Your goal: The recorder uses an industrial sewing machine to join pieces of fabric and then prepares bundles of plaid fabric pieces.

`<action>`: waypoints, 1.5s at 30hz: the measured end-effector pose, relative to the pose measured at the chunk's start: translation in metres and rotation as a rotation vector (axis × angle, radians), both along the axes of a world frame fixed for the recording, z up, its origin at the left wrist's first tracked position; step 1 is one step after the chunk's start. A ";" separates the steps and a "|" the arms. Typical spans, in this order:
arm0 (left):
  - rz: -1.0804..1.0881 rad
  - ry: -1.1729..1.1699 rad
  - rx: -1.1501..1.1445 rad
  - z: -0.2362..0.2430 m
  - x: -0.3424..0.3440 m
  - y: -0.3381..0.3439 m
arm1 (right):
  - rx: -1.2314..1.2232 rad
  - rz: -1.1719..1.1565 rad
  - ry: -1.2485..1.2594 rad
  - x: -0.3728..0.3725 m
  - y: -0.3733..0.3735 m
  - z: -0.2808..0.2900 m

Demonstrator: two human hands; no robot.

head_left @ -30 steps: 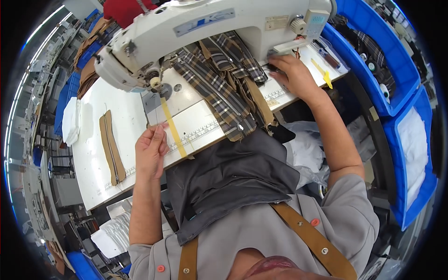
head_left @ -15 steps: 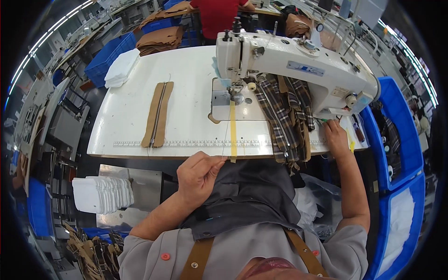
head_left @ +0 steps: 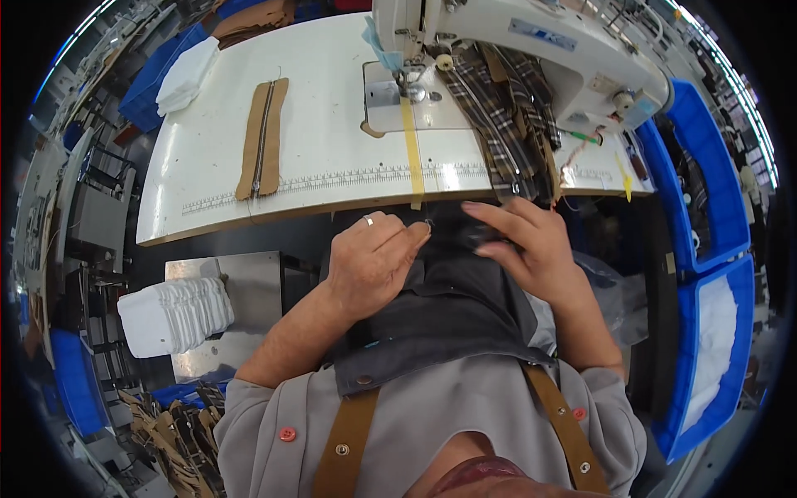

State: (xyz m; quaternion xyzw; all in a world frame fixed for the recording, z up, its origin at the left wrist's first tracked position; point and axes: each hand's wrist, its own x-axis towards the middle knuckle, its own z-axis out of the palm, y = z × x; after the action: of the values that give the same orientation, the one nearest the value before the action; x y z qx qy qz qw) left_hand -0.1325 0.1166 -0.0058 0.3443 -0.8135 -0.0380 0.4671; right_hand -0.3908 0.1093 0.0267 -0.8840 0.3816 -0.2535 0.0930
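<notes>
1. Left hand: pinched shut, thumb against forefinger, on the top edge of the dark grey fabric; wore a ring.
2. Right hand: lay open, with fingers spread flat on the same fabric, just beside the left one; gripped nothing.
3. Found the dark grey fabric on the lap, below the front edge of the white table and not on it; hung down over the apron.
4. Judged the pinch small: could have lost the edge, because only two fingertips held it and the cloth hung free from the lap.
5. Could have shifted or folded the layers under the flat palm, since pressed and not clamped; cannot tell how many layers lay there.
6. Saw the plaid fabric hanging over the table edge, just above the right fingers, with its far end under the sewing machine; could have caught it and dragged it out of place.
7. Noticed a loose reddish thread near the plaid; could have tangled around a finger or the ring.
8. Further out: yellow tape strip in front of the needle area, tan zipper piece well to the left, blue bins on the right; all far from both hands, so judged no danger from them.
</notes>
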 end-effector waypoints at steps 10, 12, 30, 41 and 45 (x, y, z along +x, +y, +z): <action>0.045 -0.065 0.047 -0.003 0.006 0.001 | -0.398 0.154 -0.137 0.062 -0.046 -0.029; 0.032 -0.070 0.059 -0.003 0.006 -0.001 | -0.339 0.109 -0.117 0.056 -0.046 -0.027; -0.026 0.274 0.398 0.010 0.034 -0.027 | -0.216 -0.254 -0.220 -0.020 -0.094 -0.038; -0.690 1.152 1.034 0.040 0.007 -0.073 | -0.545 -0.748 -0.039 -0.159 -0.139 -0.067; -0.778 1.100 1.210 0.039 -0.039 -0.085 | -0.135 -0.418 -0.506 -0.098 -0.081 -0.041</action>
State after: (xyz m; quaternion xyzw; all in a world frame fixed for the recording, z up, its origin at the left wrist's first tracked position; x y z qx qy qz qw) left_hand -0.1720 0.0313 0.0328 0.1652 -0.3754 -0.7735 0.4832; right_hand -0.4886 0.0285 -0.0146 -0.6999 0.5017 -0.5033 0.0719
